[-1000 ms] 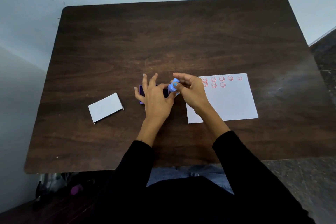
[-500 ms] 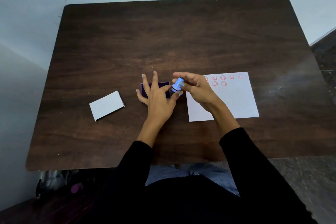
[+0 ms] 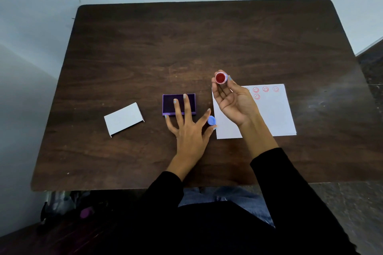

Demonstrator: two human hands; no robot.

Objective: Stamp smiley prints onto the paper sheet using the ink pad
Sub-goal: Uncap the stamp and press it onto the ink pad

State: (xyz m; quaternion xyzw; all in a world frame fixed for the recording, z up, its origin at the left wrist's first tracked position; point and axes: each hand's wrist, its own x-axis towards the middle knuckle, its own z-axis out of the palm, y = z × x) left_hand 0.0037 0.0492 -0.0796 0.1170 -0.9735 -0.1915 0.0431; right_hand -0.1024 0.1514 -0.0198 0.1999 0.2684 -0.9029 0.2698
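Observation:
My right hand [image 3: 232, 99] is raised palm up over the left edge of the white paper sheet [image 3: 273, 114] and pinches a small round stamp [image 3: 221, 78], its red face turned towards me. The sheet carries several red smiley prints near its top edge. My left hand [image 3: 190, 130] lies over the table with fingers spread, two fingertips reaching over the open purple ink pad [image 3: 179, 104]. Between its thumb and forefinger it holds a small blue cap [image 3: 211, 120].
A white lid or card [image 3: 124, 119] lies on the dark wooden table [image 3: 186, 47] to the left of the ink pad. The table's near edge runs just past my forearms. A pale wall stands behind the table.
My hands have come apart: the blue cap has come off and stays in my left hand. My right hand has lifted the stamp and turned its red face up.

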